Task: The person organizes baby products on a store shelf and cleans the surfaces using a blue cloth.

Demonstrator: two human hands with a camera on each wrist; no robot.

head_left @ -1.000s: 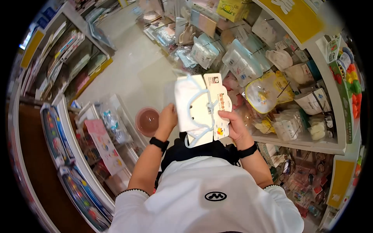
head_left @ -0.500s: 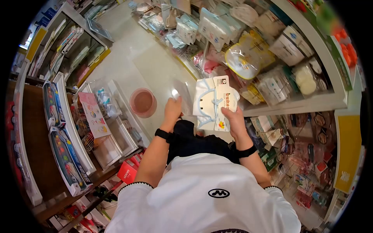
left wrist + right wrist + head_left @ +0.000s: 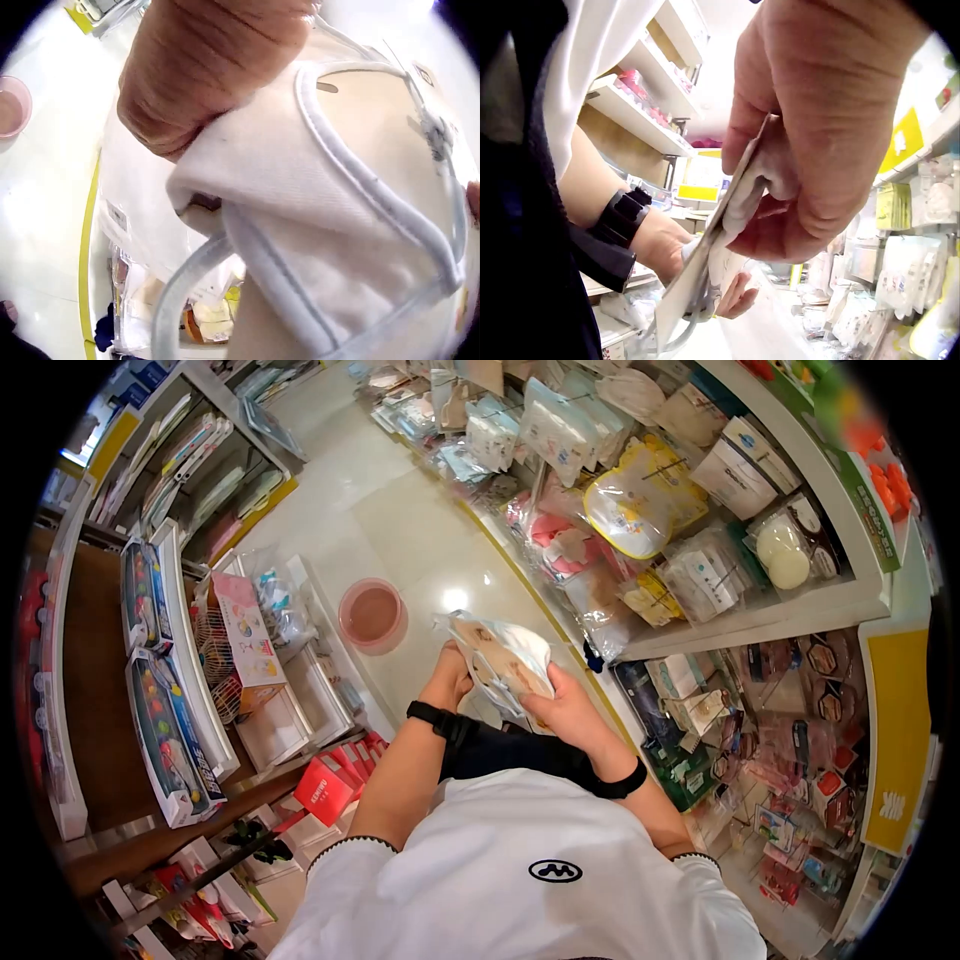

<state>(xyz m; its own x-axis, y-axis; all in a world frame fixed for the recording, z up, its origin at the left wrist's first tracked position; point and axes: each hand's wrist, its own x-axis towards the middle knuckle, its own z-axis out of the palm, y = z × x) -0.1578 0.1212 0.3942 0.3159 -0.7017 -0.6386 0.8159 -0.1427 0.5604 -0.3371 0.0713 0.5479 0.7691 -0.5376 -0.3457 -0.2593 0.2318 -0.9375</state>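
Head view: carded cloth (image 3: 508,662) is slanting between; you're gripping its left with left hand (image 3: 450,677), pinching right with right hand (image 3: 575,712).

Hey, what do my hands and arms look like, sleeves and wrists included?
Your left hand and right hand wear no gloves. The left wrist has a black strap with a boxy black piece; the right wrist has a black band. Your white short sleeves end in dark, scalloped trim.
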